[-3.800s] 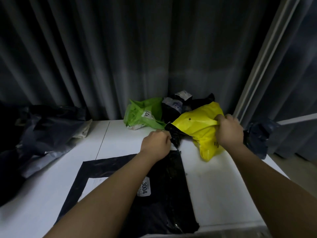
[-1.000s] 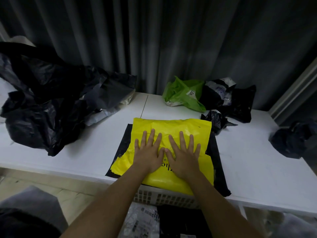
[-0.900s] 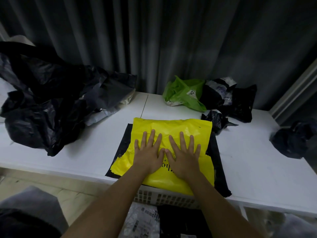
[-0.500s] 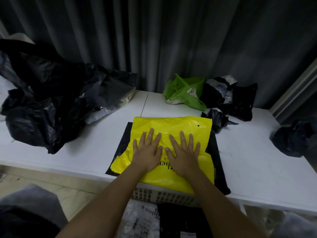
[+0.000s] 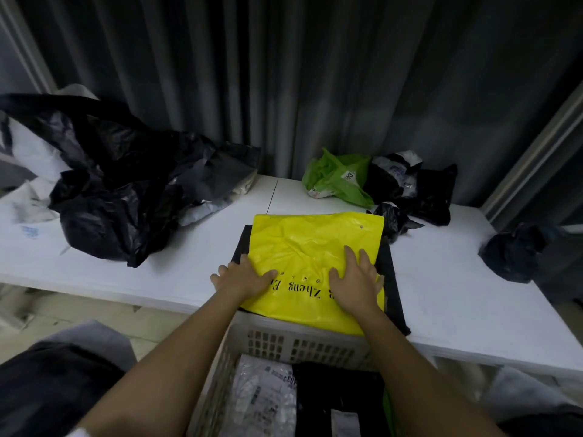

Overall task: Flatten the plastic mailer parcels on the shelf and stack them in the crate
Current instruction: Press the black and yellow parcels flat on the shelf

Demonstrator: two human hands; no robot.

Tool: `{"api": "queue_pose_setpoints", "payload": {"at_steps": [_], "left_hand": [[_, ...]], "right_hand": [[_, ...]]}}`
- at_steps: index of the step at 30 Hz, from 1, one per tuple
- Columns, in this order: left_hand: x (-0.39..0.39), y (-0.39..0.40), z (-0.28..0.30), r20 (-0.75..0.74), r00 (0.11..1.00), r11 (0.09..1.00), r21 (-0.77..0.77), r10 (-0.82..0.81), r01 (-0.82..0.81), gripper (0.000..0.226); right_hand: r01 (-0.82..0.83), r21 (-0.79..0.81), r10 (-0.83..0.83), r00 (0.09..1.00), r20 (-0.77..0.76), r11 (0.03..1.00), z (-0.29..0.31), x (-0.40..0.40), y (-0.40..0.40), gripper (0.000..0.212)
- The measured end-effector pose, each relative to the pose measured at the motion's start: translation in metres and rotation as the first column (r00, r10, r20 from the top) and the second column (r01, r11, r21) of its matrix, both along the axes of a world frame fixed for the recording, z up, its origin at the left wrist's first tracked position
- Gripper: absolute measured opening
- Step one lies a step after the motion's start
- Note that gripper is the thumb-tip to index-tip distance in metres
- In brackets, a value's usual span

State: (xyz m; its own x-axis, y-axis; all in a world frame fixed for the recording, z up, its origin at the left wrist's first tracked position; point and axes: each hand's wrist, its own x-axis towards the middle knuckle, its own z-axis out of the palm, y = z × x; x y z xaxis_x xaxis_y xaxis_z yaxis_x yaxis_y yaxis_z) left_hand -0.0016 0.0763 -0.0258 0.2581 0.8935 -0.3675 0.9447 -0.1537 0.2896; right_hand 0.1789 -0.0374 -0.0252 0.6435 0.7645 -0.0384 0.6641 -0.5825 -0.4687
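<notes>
A yellow mailer (image 5: 312, 247) with black lettering lies flat on a black mailer (image 5: 391, 279) at the front edge of the white shelf (image 5: 457, 298). My left hand (image 5: 243, 275) presses on the yellow mailer's left edge, thumb on the plastic and fingers reaching past the edge. My right hand (image 5: 356, 279) lies flat on its right part, fingers spread. Below the shelf edge stands a pale perforated crate (image 5: 299, 342), holding a clear-and-white mailer (image 5: 265, 402) and a black one (image 5: 340, 389).
A heap of crumpled black and grey bags (image 5: 120, 190) fills the shelf's left side. At the back right lie a green mailer (image 5: 337, 181), black mailers (image 5: 413, 187) and a small black wad (image 5: 394, 220). A dark bundle (image 5: 511, 253) sits at the right end. Grey curtain behind.
The yellow mailer was pulled from the back pile and laid on the black one. In the last half second my hands slid apart from its middle toward its left and right edges.
</notes>
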Motion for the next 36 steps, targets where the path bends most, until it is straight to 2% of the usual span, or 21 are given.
{"api": "queue_pose_setpoints", "payload": {"at_steps": [3, 5, 7, 11, 14, 19, 21, 23, 25, 27, 30, 33, 34, 35, 36], "left_hand": [[-0.001, -0.006, 0.001, 0.078, 0.997, 1.0, -0.001, 0.006, -0.006, 0.072], [-0.003, -0.006, 0.004, 0.209, 0.978, 1.0, 0.006, 0.014, -0.015, 0.059], [-0.005, -0.005, 0.011, 0.343, 0.939, 0.997, 0.08, -0.022, -0.006, 0.056], [-0.003, -0.003, 0.041, 0.514, 0.844, 0.949, 0.316, -0.156, -0.016, 0.05], [0.008, -0.005, 0.073, 0.47, 0.842, 0.865, 0.502, -0.265, -0.008, 0.043], [0.014, -0.01, 0.128, 0.373, 0.834, 0.656, 0.754, -0.408, -0.016, 0.043], [0.012, -0.009, 0.149, 0.387, 0.793, 0.64, 0.768, -0.47, 0.004, 0.042], [0.006, -0.007, 0.169, 0.402, 0.744, 0.628, 0.778, -0.534, 0.03, 0.043], [0.001, -0.006, 0.184, 0.391, 0.718, 0.607, 0.793, -0.575, 0.055, 0.045], [-0.003, -0.005, 0.193, 0.373, 0.705, 0.594, 0.8, -0.603, 0.084, 0.045], [-0.005, -0.002, 0.202, 0.364, 0.711, 0.6, 0.794, -0.601, 0.101, 0.047], [-0.005, 0.002, 0.2, 0.406, 0.774, 0.594, 0.803, -0.486, -0.048, 0.058], [-0.005, 0.002, 0.195, 0.5, 0.766, 0.661, 0.739, -0.404, -0.134, 0.067], [-0.006, 0.003, 0.187, 0.637, 0.71, 0.774, 0.597, -0.299, -0.21, 0.078], [-0.007, 0.003, 0.18, 0.774, 0.612, 0.891, 0.38, -0.16, -0.247, 0.085]], "right_hand": [[-0.031, -0.016, 0.031, 0.999, -0.024, 0.999, 0.001, -0.001, -0.008, 0.06], [-0.062, -0.061, 0.06, 0.998, -0.026, 0.996, 0.002, -0.001, -0.012, 0.06], [-0.079, -0.061, 0.079, 0.997, -0.009, 0.995, 0.007, -0.001, -0.016, 0.06], [-0.099, 0.187, 0.092, 0.995, 0.045, 0.977, 0.034, 0.0, -0.011, 0.054], [-0.089, 0.39, 0.083, 0.996, 0.031, 0.916, 0.063, -0.001, -0.001, 0.05], [-0.079, 0.563, 0.062, 0.997, 0.049, 0.823, 0.114, 0.008, 0.012, 0.051], [0.004, 0.628, 0.005, 1.0, -0.013, 0.778, 0.134, 0.02, 0.016, 0.053], [0.135, 0.662, -0.043, 0.987, -0.153, 0.737, 0.152, 0.033, 0.017, 0.052], [0.206, 0.625, -0.049, 0.965, -0.259, 0.753, 0.162, 0.044, 0.014, 0.053], [0.195, 0.6, 0.048, 0.93, -0.364, 0.776, 0.169, 0.049, 0.008, 0.053], [0.219, 0.618, 0.195, 0.825, -0.53, 0.755, 0.172, 0.046, 0.002, 0.03], [0.343, 0.626, 0.234, 0.718, -0.656, 0.7, 0.166, 0.04, -0.001, 0.016], [0.374, 0.621, 0.239, 0.692, -0.682, 0.689, 0.163, 0.038, -0.001, 0.014], [0.391, 0.613, 0.241, 0.674, -0.699, 0.686, 0.16, 0.037, -0.001, 0.014], [0.404, 0.607, 0.241, 0.66, -0.711, 0.685, 0.157, 0.034, -0.002, 0.014]]}}
